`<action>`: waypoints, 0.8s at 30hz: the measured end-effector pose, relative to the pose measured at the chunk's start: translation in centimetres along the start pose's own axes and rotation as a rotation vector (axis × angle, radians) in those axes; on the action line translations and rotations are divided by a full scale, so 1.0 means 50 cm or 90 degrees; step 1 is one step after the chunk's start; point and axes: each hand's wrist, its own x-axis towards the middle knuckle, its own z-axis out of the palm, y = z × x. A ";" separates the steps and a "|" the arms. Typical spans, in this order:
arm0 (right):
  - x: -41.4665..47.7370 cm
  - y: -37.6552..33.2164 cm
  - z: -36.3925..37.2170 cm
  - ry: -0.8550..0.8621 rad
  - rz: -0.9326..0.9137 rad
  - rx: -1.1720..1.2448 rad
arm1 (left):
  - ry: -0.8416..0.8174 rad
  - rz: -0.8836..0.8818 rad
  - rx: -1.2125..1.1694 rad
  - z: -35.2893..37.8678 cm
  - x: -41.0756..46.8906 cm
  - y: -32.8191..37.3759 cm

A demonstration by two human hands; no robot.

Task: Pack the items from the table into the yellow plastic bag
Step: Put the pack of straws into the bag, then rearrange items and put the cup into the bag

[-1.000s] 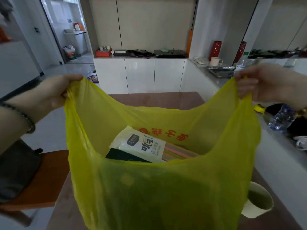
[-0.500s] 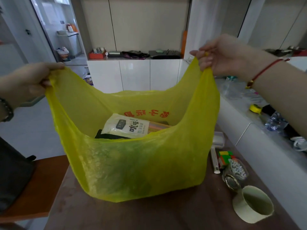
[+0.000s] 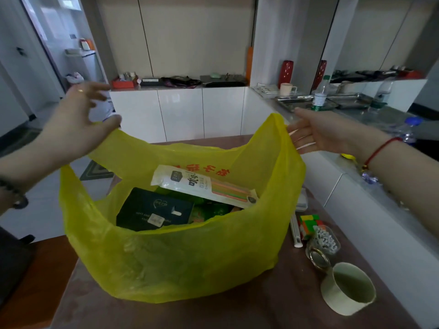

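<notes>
The yellow plastic bag (image 3: 190,262) sits slumped and open-mouthed on the brown bench (image 3: 273,309), translucent, with a black box (image 3: 154,210) and a white packet (image 3: 190,182) of coloured straws inside. Red characters, not readable, cross its far wall. Above it, the left hand (image 3: 73,129) touches one handle with its grip open, fingers spread, while the right hand (image 3: 325,134) is flat and open-palmed at the other.

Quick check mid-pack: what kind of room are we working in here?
Probably a home kitchen-dining area: glossy white base cabinets, a grey countertop carrying steel trays and water bottles, and a brown table holding the yellow plastic bag.
</notes>
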 end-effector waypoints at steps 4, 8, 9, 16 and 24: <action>-0.004 0.063 -0.055 0.094 -0.010 -0.010 | -0.081 0.195 -0.093 0.057 -0.066 0.142; 0.022 0.188 -0.063 0.088 0.035 -0.060 | -0.246 0.323 -0.133 0.174 -0.157 0.231; 0.037 0.228 -0.057 0.077 0.053 -0.069 | -0.287 0.345 -0.103 0.209 -0.174 0.245; 0.153 0.453 0.024 -0.009 0.070 -0.226 | -0.405 0.240 -0.002 0.388 -0.206 0.244; 0.251 0.526 0.119 0.057 0.125 -0.374 | -0.285 0.037 -0.168 0.444 -0.192 0.194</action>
